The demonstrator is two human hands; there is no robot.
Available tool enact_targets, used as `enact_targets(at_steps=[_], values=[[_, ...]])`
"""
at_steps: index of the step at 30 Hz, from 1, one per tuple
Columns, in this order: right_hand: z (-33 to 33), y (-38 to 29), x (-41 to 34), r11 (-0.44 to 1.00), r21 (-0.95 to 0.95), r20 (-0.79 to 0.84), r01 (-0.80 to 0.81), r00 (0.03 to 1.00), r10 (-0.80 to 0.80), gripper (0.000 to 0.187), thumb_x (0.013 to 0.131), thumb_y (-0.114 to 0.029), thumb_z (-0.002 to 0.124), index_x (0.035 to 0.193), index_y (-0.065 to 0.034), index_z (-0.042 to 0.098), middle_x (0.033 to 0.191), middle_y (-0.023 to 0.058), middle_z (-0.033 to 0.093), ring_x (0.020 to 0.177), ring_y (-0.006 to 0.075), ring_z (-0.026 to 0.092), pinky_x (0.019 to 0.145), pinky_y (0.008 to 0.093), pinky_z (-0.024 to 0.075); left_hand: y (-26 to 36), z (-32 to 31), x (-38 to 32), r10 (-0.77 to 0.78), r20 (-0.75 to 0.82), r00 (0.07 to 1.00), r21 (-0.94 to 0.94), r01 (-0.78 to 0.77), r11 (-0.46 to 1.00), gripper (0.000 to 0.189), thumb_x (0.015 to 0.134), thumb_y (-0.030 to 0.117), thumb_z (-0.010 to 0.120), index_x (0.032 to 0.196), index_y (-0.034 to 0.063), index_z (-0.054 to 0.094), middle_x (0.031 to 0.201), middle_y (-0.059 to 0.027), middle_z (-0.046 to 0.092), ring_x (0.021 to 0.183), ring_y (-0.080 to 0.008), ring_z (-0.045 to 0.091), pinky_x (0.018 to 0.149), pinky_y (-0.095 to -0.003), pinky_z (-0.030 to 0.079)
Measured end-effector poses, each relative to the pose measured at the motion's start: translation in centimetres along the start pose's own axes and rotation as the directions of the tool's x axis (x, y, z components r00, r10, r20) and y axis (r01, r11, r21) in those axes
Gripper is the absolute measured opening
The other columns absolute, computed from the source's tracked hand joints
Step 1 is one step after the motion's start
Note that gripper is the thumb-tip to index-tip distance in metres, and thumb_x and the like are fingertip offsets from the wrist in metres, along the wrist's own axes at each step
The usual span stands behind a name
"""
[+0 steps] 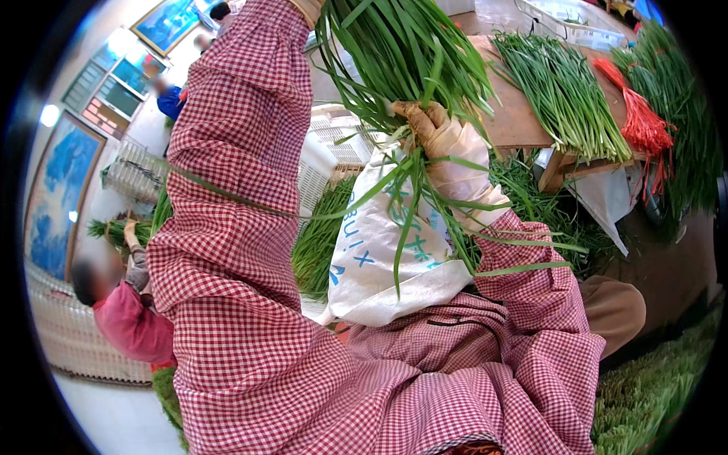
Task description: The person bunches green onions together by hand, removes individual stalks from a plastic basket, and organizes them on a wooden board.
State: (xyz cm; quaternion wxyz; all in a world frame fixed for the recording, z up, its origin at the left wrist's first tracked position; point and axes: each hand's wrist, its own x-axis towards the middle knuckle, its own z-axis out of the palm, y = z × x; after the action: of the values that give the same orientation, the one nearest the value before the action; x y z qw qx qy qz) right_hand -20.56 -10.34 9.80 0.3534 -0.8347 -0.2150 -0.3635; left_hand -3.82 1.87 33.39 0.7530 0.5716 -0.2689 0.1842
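My left hand (309, 11), in a pale glove, is mostly cut off by the top edge. Its fingers are hidden, and a large bunch of garlic chives (398, 51) hangs out from it in the air. Just below that bunch, my right hand (446, 142), in a stained whitish glove, is closed on several loose chive blades (418, 176). They dangle over the glove and the checked right sleeve. Beneath them a white woven sack (369, 284) with blue and green writing covers my lap.
A wooden bench (512, 125) holds laid-out chives (569, 96) and red plastic ties (640, 108). Chives fill a white plastic basket (327, 136); cut greens (529, 205) lie under the bench. More chives stand right (671, 114). A person in pink (133, 324) works at left.
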Motion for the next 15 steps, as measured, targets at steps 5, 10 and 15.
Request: enact_targets(at_steps=[5, 10, 15], values=[[0.1, -0.7, -0.6, 0.935, -0.354, 0.148, -0.033, 0.985, 0.09, 0.022, 0.072, -0.011, 0.058, 0.092, -0.019, 0.061, 0.088, 0.0065, 0.058, 0.072, 0.0264, 0.059, 0.06, 0.0361, 0.048, -0.3, 1.3, 0.0, -0.085, -0.055, 0.995, -0.003, 0.085, 0.996, 0.021, 0.075, 0.022, 0.057, 0.08, 0.0023, 0.054, 0.069, -0.0085, 0.053, 0.056, -0.02, 0.05, 0.052, -0.0327, 0.044], [-0.2, 0.4, -2.5, 0.994, -0.004, 0.175, 0.107, 0.979, -0.104, 0.018, 0.073, -0.008, 0.058, 0.089, -0.0172, 0.059, 0.084, 0.0039, 0.059, 0.065, 0.0224, 0.06, 0.054, 0.0318, 0.0487, 0.5, 1.0, 0.5, -0.118, -0.103, 0.988, -0.001, 0.118, 0.993, 0.021, 0.076, 0.022, 0.057, 0.079, 0.0014, 0.054, 0.068, -0.0087, 0.053, 0.059, -0.0207, 0.051, 0.052, -0.0341, 0.044], [-1.4, 0.2, 0.7, 0.989, -0.097, -0.176, 0.115, 0.976, -0.131, 0.025, 0.078, -0.011, 0.054, 0.102, -0.0194, 0.057, 0.096, 0.005, 0.059, 0.07, 0.0246, 0.06, 0.055, 0.0354, 0.0486, 0.2, 2.7, 0.4, -0.108, -0.111, 0.988, 0.047, 0.114, 0.992, 0.018, 0.076, 0.021, 0.058, 0.074, 0.0034, 0.054, 0.062, -0.0078, 0.052, 0.05, -0.0204, 0.05, 0.045, -0.0342, 0.043]])
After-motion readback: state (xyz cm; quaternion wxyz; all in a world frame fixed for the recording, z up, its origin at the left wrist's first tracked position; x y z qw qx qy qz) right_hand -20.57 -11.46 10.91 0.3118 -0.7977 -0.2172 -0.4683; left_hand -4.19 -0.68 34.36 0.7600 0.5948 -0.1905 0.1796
